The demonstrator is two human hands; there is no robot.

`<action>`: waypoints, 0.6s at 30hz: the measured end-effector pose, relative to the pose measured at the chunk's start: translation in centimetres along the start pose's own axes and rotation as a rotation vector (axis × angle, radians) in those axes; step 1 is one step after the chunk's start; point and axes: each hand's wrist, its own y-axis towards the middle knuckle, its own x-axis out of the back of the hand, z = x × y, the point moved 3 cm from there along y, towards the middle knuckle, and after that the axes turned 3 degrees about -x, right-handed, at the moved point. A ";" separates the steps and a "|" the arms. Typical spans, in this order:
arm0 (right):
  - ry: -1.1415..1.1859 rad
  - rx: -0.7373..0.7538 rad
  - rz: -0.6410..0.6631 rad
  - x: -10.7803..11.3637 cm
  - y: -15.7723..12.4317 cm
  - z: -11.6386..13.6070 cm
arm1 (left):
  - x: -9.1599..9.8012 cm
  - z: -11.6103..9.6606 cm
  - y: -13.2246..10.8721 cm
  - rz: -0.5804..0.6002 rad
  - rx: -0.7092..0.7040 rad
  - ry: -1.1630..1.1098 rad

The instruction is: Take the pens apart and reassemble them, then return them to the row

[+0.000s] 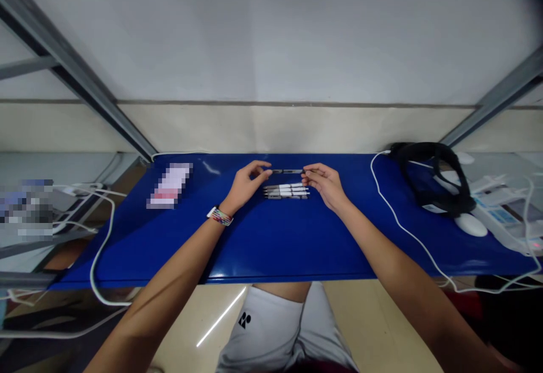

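Observation:
My right hand (326,183) is closed in a pinch on the right end of a slim dark-and-clear pen (287,171), which lies level above the blue tabletop (292,237). At the pen's left end are the thumb and forefinger of my left hand (249,181), curved around its tip. Just below and nearer to me, several white-and-black pens (286,191) lie side by side in a neat row, their dark tips to the left. The lower fingers of my right hand are close to the right ends of that row. A colourful wristband (221,215) circles my left wrist.
A pixelated phone-like rectangle (169,186) lies on the left. On the right are a black head strap (436,178), a white rounded object (470,224) and a white device (509,214). White cables (396,214) cross both sides. Metal posts (85,73) and a wall stand behind.

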 end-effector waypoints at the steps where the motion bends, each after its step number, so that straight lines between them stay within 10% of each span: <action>1: 0.004 -0.002 -0.004 0.0 0.0 0.0 | 0.0 0.0 0.0 -0.002 -0.003 -0.006; 18: 0.034 -0.008 0.000 -0.3 -0.3 0.2 | 0.5 0.3 0.0 -0.005 0.061 0.068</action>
